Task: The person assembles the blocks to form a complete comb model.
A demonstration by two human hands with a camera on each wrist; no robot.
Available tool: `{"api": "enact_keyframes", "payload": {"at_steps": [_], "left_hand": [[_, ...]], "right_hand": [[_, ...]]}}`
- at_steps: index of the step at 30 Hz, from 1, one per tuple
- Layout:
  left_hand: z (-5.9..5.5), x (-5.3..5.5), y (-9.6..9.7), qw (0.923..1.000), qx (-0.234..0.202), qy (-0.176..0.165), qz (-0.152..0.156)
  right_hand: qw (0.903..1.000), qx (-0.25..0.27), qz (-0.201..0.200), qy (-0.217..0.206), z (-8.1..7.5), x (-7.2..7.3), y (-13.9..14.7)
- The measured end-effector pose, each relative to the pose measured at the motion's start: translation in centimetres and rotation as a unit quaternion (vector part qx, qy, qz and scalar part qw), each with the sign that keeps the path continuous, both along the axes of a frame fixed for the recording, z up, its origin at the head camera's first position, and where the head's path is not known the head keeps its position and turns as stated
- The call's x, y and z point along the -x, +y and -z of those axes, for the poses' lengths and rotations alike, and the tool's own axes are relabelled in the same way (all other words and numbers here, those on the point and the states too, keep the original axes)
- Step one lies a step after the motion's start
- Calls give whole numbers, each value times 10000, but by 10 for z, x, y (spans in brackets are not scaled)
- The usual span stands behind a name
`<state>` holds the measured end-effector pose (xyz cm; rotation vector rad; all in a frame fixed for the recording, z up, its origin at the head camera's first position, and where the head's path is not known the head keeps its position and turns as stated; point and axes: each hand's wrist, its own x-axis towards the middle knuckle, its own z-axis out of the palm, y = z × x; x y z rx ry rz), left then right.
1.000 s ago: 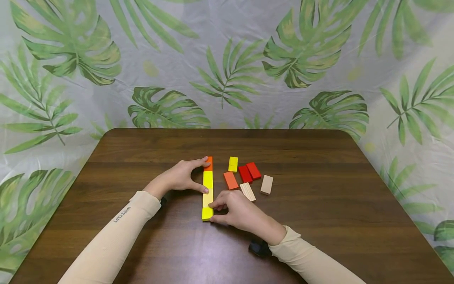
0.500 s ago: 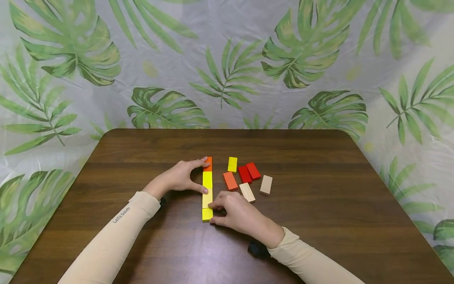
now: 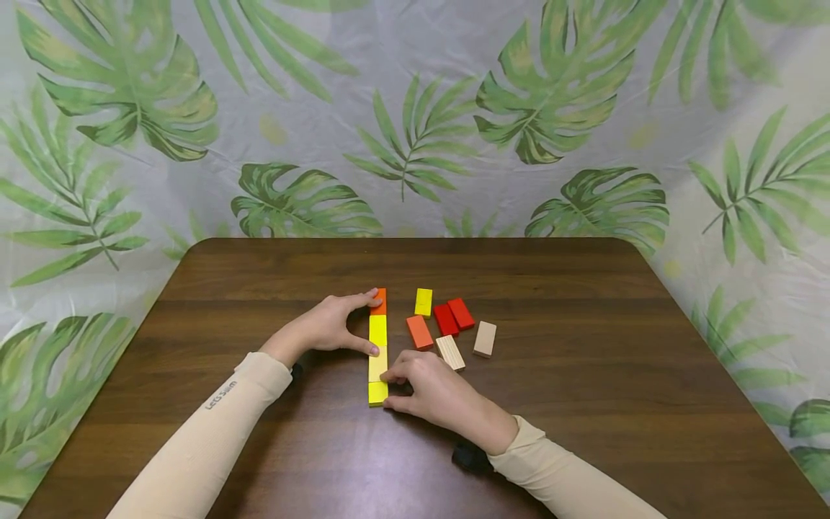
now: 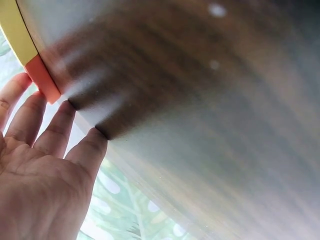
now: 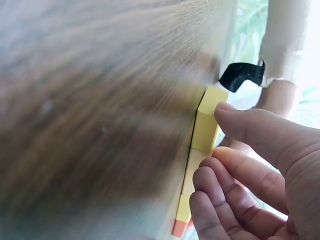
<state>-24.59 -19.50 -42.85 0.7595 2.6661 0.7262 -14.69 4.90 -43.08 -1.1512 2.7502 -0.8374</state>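
A straight row of wooden blocks lies on the table: an orange block (image 3: 378, 304) at the far end, a yellow block (image 3: 377, 330), a pale yellow block (image 3: 378, 366), and a yellow block (image 3: 378, 394) nearest. My left hand (image 3: 329, 321) spans the row from its left, fingers at the orange block and thumb on the pale yellow one. Its outstretched fingers (image 4: 55, 125) reach that orange end in the left wrist view. From the right side, my right hand (image 3: 433, 389) touches the nearest yellow block with thumb (image 5: 235, 117) and index finger, its other fingers bent.
Right of the row lie loose blocks: one yellow (image 3: 424, 303), one orange (image 3: 420, 333), two red side by side (image 3: 460, 314), and two plain wood, one striped (image 3: 450, 352) and one smooth (image 3: 484, 339). A leaf-printed cloth (image 3: 415, 144) hangs behind the brown table (image 3: 583, 346).
The head view has shifted very slightly. Both hands keep their places at the row, and the blocks lie as before.
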Motion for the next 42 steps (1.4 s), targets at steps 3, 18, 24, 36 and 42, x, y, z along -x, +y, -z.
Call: {"api": "enact_keyframes", "payload": {"at_steps": [3,18,24,36,42], "left_hand": [[0,0,0,10000,10,20,0],[-1,-1,0,10000,27,-23,-11],[0,-1,0,10000,17,-69,4],[-3,-1,1,9999,50,-142,-31],[-4,-1,2,9998,68,-170,-55]], "right_hand": [[10000,18,40,-12,0,-1,-1],[9999,-4,98,-113,0,-2,0],[9999,-54,112,-89,-4,2,9],[9928,-745,390,-849,-25,24,49],[9912,-814,537,-891,-32,35,70]]}}
